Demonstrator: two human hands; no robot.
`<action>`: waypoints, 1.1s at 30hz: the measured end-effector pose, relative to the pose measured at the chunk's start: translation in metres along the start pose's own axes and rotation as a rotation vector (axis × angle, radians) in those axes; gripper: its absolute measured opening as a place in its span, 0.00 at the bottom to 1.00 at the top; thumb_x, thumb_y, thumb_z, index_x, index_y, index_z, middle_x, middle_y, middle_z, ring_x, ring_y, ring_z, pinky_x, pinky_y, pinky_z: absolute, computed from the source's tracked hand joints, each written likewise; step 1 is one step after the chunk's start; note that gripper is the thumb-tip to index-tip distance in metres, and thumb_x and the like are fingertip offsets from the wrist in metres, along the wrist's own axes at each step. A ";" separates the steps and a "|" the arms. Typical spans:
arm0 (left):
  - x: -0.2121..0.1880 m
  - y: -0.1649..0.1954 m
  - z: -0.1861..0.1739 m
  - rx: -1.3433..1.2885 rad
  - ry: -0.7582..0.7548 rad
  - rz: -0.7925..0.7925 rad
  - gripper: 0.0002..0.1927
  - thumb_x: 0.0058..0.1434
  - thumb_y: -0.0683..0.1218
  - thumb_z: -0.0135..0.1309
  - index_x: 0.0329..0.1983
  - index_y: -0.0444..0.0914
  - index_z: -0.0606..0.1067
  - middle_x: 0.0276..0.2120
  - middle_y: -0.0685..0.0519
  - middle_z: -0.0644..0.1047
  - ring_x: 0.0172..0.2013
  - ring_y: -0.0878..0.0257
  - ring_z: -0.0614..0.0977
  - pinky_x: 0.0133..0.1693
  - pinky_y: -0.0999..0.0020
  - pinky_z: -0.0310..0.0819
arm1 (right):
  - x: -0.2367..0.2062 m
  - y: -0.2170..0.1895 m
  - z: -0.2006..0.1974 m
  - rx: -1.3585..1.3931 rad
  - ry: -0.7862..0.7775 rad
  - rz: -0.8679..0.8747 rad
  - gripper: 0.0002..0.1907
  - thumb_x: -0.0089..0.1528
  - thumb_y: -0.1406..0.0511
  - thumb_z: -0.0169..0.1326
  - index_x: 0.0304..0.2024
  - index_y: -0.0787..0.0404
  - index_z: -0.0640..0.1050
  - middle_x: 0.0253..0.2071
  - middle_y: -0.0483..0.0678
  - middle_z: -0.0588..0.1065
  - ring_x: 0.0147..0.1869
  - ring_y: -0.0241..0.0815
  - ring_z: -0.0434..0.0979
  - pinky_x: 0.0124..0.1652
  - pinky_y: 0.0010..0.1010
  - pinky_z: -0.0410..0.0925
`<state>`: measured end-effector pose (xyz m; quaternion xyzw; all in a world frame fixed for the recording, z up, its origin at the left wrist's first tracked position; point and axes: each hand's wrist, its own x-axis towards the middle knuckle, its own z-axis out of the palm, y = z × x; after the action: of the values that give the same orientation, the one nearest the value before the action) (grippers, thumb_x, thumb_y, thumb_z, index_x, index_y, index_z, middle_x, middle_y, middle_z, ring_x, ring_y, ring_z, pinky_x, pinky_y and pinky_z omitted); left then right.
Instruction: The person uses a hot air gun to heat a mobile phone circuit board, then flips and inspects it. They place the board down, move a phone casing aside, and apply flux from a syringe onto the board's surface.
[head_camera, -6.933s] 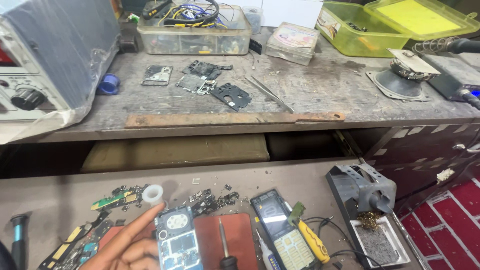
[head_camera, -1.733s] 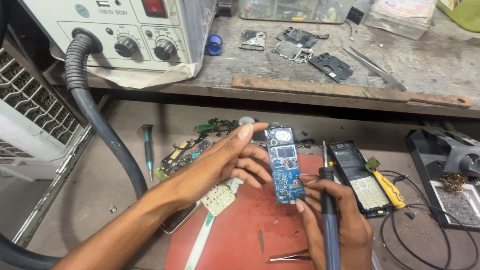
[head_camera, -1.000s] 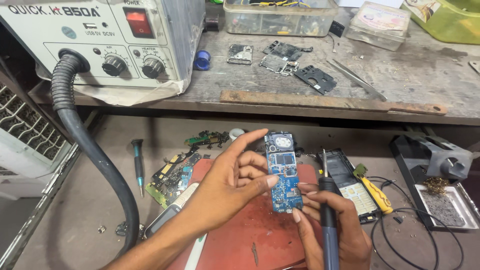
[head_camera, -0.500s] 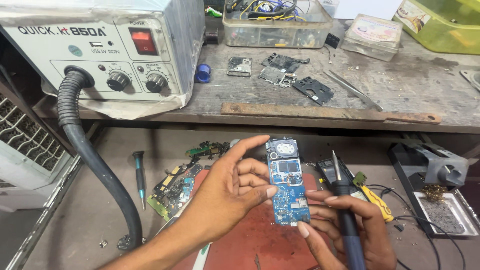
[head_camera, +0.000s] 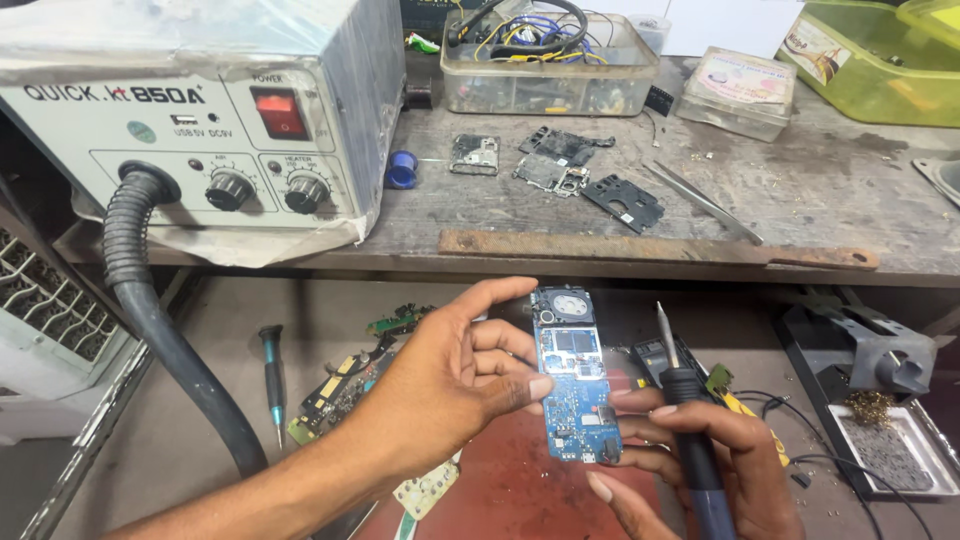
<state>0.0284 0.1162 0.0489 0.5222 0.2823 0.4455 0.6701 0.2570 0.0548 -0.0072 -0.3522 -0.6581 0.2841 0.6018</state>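
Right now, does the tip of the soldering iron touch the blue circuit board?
No, the soldering iron in the right hand points up, apart from the blue circuit board.

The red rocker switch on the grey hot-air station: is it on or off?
Cannot tell for certain. The red switch looks evenly red with no clear glow, and its rocker tilt is too small to read on the station.

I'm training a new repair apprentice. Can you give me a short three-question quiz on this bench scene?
1. True or false: the soldering iron is in the right hand.
2. What does the left hand hold? A) tweezers B) blue circuit board C) screwdriver
3. Where do the tweezers lie: on the upper bench or the lower shelf?

Key:
1. True.
2. B, the blue circuit board, held upright between thumb and fingers.
3. On the upper bench, right of the dark phone parts.
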 end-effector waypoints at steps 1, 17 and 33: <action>0.001 0.000 0.000 0.009 0.007 -0.005 0.40 0.58 0.32 0.58 0.73 0.33 0.57 0.37 0.49 0.76 0.37 0.66 0.81 0.41 0.74 0.79 | -0.001 0.000 -0.001 -0.006 0.004 0.010 0.32 0.52 0.78 0.65 0.55 0.62 0.65 0.55 0.65 0.75 0.55 0.45 0.85 0.48 0.33 0.78; 0.011 0.010 0.006 0.060 0.014 -0.064 0.30 0.57 0.31 0.57 0.64 0.32 0.65 0.39 0.49 0.78 0.38 0.68 0.81 0.43 0.75 0.80 | 0.005 0.017 -0.015 -0.032 -0.006 -0.051 0.26 0.55 0.76 0.65 0.52 0.63 0.67 0.47 0.59 0.78 0.55 0.44 0.84 0.48 0.32 0.79; 0.012 0.020 0.009 0.175 0.083 -0.119 0.26 0.60 0.38 0.57 0.62 0.33 0.66 0.37 0.49 0.80 0.36 0.65 0.84 0.40 0.73 0.80 | 0.023 -0.015 -0.010 -0.187 0.033 0.037 0.22 0.51 0.78 0.63 0.46 0.66 0.71 0.41 0.58 0.81 0.50 0.43 0.86 0.48 0.35 0.78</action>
<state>0.0355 0.1236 0.0714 0.5422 0.3780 0.3997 0.6351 0.2644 0.0638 0.0189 -0.4236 -0.6651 0.2268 0.5717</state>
